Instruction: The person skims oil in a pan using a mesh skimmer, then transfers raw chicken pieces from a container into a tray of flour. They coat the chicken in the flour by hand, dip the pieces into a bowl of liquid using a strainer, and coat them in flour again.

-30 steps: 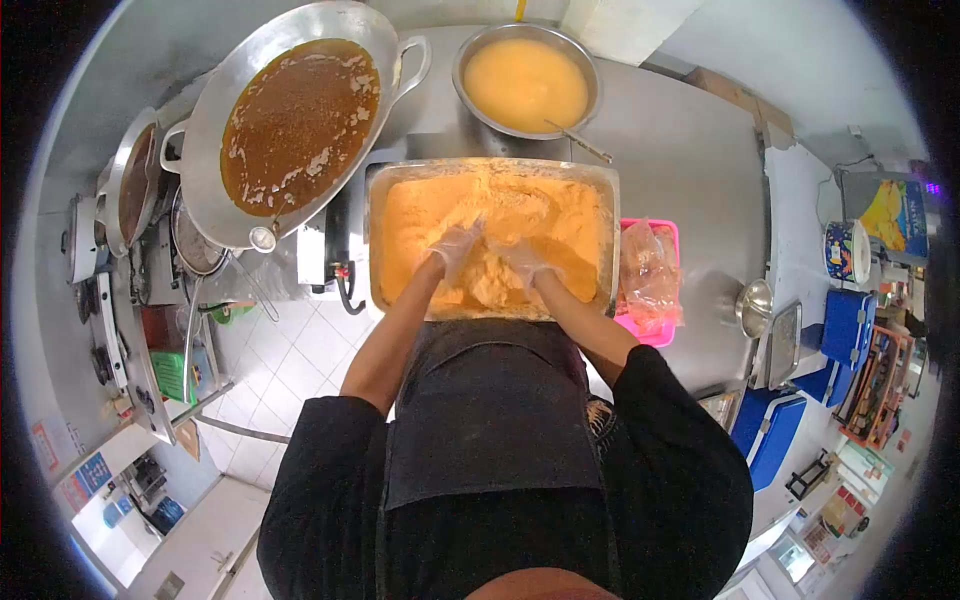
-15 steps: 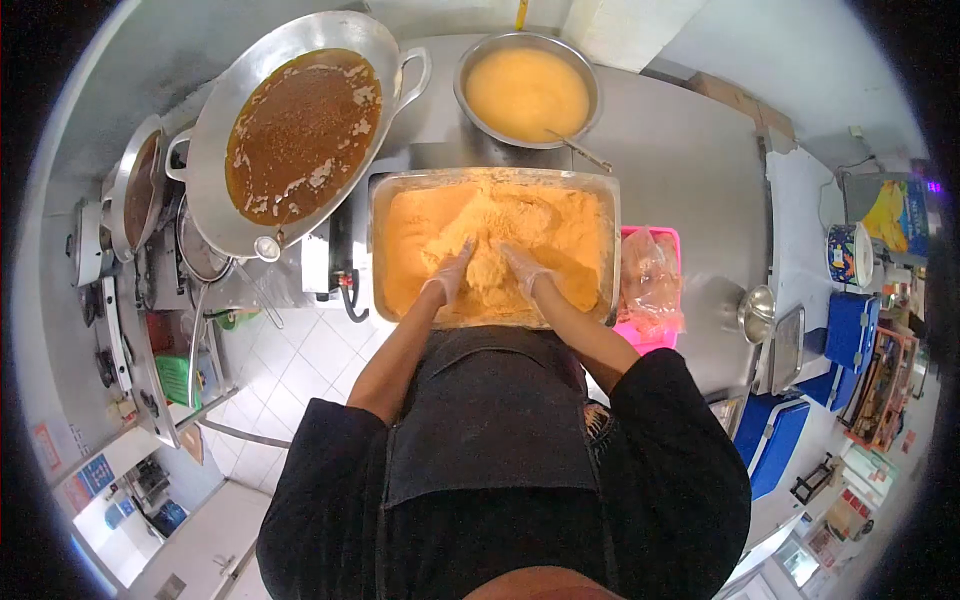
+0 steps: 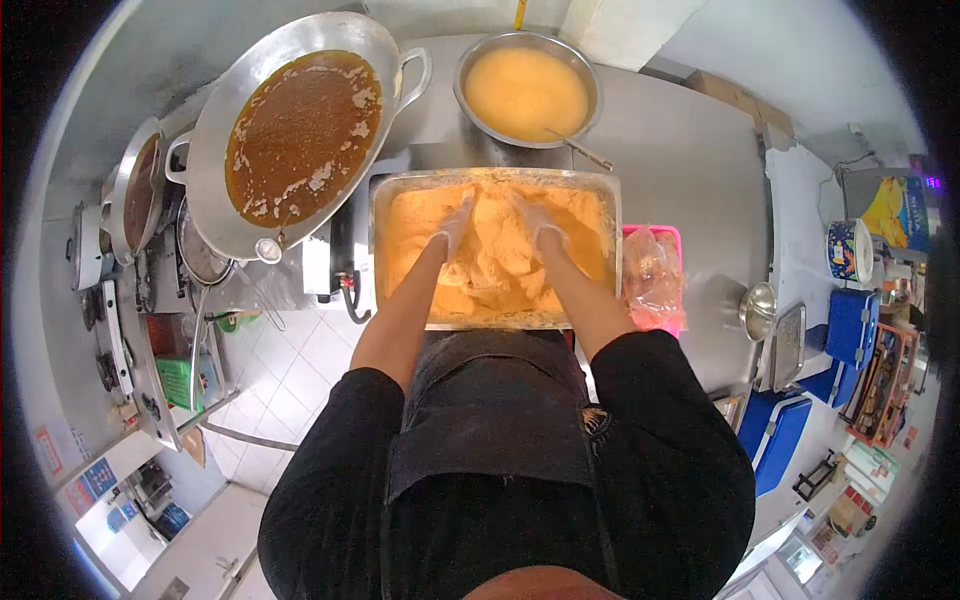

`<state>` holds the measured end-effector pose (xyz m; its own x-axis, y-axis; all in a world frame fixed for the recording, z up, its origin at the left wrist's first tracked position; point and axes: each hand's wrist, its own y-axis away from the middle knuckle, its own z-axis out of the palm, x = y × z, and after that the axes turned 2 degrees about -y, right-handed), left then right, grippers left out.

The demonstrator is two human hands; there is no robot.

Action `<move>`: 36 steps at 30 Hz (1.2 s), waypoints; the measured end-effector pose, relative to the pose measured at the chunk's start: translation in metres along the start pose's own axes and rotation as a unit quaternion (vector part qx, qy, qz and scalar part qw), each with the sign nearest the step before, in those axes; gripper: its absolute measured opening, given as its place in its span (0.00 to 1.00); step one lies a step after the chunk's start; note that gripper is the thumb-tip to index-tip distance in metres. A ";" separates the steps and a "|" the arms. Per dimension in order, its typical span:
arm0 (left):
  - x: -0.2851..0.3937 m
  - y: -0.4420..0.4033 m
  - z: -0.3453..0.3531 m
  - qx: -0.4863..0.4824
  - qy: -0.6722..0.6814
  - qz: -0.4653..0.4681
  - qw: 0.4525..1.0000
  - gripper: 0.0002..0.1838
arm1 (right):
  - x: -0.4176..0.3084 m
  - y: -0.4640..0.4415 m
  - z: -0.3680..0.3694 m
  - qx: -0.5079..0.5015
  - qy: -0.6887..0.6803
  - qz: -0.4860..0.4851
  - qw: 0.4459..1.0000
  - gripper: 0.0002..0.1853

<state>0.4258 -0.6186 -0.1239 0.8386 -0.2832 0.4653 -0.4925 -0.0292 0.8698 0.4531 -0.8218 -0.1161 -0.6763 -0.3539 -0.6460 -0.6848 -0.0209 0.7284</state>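
Observation:
A rectangular metal tray (image 3: 610,180) in front of me holds orange breading flour (image 3: 415,215). Flour-coated lumps (image 3: 487,268), perhaps meat pieces, lie in its middle, between my wrists. My left hand (image 3: 460,224), in a clear dusted glove, reaches into the flour left of centre, its fingers stretched toward the far rim. Opposite it, my right hand (image 3: 538,220), gloved the same way, stretches its fingers into the flour. Both hands look open, palms facing each other, with fingertips partly buried in flour.
Left of the tray stands a large wok (image 3: 215,205) of brown oil. Behind the tray is a metal bowl (image 3: 597,100) of yellowish liquid with a utensil in it. A pink container (image 3: 676,250) with bagged raw meat (image 3: 650,280) touches the tray's right side. A small metal bowl (image 3: 757,312) sits farther right.
Both hands have moved forward, from the near middle of the tray toward its far side. The heaped flour between them has dropped and spread, and the coated lumps now show nearer to me.

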 end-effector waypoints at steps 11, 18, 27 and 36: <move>-0.073 0.036 -0.055 0.054 -0.185 0.155 0.969 0.37 | 0.070 0.010 -0.070 -0.097 0.143 -0.133 0.976 0.33; -0.093 0.010 0.016 -0.050 -0.136 0.142 0.979 0.40 | 0.121 -0.029 0.027 -0.040 0.155 0.015 0.987 0.45; -0.025 0.086 -0.014 -0.053 -0.094 0.073 0.992 0.38 | 0.101 0.016 -0.037 -0.221 -0.157 -0.087 0.959 0.40; -0.143 -0.046 0.015 -0.023 -0.426 0.282 0.859 0.30 | 0.074 0.056 -0.007 -0.107 0.113 0.069 0.985 0.36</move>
<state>0.3246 -0.5914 -0.2327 -0.0158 -0.8390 0.5439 -0.7382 0.3767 0.5596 0.3670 -0.8554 -0.1215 -0.6645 -0.5652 -0.4887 -0.5021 -0.1466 0.8523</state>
